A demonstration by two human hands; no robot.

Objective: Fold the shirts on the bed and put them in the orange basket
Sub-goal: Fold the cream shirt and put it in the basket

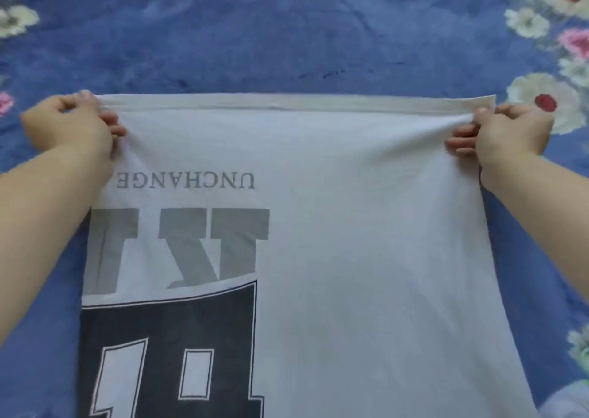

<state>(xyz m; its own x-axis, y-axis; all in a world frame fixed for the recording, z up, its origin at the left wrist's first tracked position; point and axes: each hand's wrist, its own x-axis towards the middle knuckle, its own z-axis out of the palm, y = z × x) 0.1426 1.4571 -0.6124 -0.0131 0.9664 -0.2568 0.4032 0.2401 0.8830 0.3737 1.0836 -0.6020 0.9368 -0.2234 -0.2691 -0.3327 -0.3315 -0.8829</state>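
- Head view: white shirt (366, 226) is spread flat on the blue floral bed sheet (287, 35), filling the near centre; its hem edge lies at the far side and is seen as a straight band.
- Print is seen upside down: "UNCHANGE" text, grey block shapes, and a dark panel with white outlined figures toward the near left.
- Left hand (73, 124) is placed at the far-left hem corner; fingers are pinched together on the fabric.
- Right hand (510, 130) is placed at the far-right hem corner; fingers are clamped on the fabric, and small wrinkles are seen radiating from the grip.
- Hem is held taut between both hands.
- Both forearms are extended along the shirt's side edges.
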